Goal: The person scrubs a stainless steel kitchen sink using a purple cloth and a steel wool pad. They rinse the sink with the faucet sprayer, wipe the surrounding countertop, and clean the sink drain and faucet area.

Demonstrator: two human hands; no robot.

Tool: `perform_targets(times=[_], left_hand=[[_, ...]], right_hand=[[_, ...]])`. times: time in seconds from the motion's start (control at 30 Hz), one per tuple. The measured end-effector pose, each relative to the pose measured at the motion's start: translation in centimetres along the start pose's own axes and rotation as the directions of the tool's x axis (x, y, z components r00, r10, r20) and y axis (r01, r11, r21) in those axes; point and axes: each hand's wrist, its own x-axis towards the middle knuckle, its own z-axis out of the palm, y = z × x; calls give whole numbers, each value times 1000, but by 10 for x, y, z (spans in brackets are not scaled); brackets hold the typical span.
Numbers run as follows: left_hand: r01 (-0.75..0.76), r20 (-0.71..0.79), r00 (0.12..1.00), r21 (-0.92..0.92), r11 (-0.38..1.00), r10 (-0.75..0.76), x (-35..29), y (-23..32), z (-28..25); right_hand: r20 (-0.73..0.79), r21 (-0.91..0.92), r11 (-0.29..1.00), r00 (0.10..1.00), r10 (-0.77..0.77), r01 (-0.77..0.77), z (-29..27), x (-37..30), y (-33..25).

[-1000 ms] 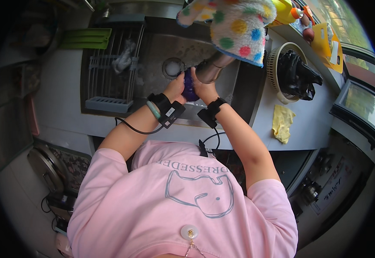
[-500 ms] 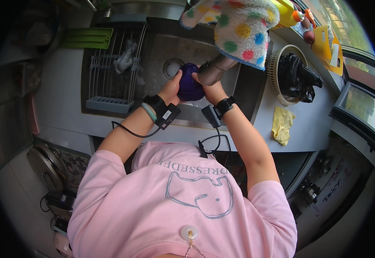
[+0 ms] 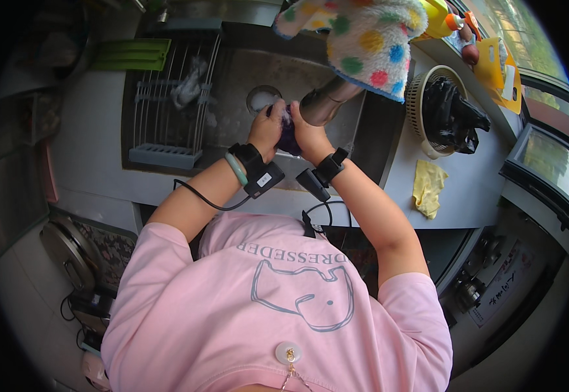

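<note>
Over the sink [image 3: 242,68], my left hand [image 3: 266,134] and my right hand [image 3: 309,138] press together around a dark purple bundle [image 3: 288,138]. It looks like a bunched, soft cloth, mostly covered by my fingers. Whitish suds or water show on my left fingers. The metal faucet spout [image 3: 327,104] hangs right above my right hand and hides some of its fingers. Just beyond my left hand lies the round drain [image 3: 263,99] with a pale strainer.
A dotted fluffy towel [image 3: 369,59] drapes over the faucet. A wire rack [image 3: 167,130] spans the sink's left side, beside a green board [image 3: 131,56]. On the right counter stand a cream basket [image 3: 415,108] holding a black plastic bag [image 3: 451,117] and a yellow cloth [image 3: 430,189].
Both hands have closed in on the purple bundle, and less of it shows. My left hand has moved slightly right and my right hand slightly left.
</note>
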Motion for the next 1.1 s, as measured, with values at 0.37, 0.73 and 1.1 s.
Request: perform_targets(times=[0.37, 0.73, 1.1], left_hand=[[-532, 294, 826, 688, 493, 480, -19, 12, -3], [-137, 234, 971, 348, 928, 55, 5, 40, -31], [-158, -60, 924, 840, 519, 378, 7, 1, -48]], right_hand=[[394, 87, 718, 685, 612, -691, -22, 9, -10], [349, -320, 923, 880, 323, -212, -59, 2, -45], [479, 439, 751, 836, 269, -493, -42, -13, -12]])
